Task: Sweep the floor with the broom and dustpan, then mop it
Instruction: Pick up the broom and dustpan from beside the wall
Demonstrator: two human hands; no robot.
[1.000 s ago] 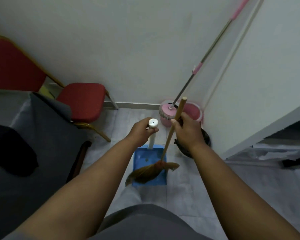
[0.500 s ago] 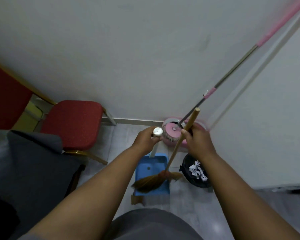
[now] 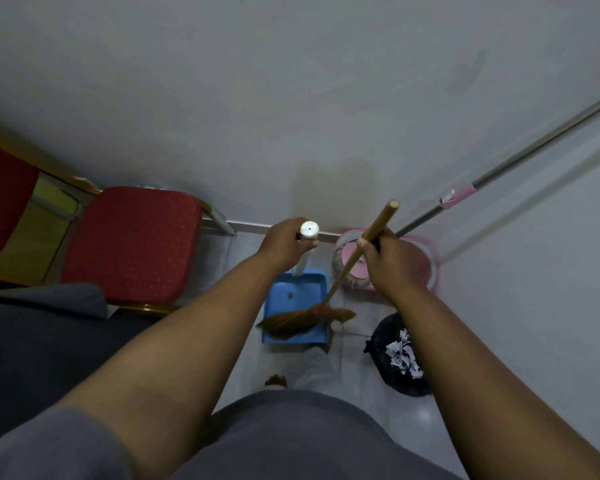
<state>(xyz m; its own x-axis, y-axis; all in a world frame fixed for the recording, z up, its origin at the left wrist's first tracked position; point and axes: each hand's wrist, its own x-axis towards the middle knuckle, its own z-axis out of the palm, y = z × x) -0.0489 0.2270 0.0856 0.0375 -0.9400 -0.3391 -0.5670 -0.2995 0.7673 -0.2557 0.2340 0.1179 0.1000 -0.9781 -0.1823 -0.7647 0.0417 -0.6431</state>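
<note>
Plain grey top fills near centre, cloth smooth. Left sleeve same grey, short, hem above elbow at near left. Left forearm and right forearm bare down to left hand and right hand. Pale trouser leg shows just beyond top's far edge. What looks like bare toes just left of it, partly hidden.

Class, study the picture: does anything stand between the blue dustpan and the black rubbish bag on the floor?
Only the broom: its bristles lie across the dustpan and overhang its right edge, toward the rubbish bag. Beyond them only bare floor shows.
</note>
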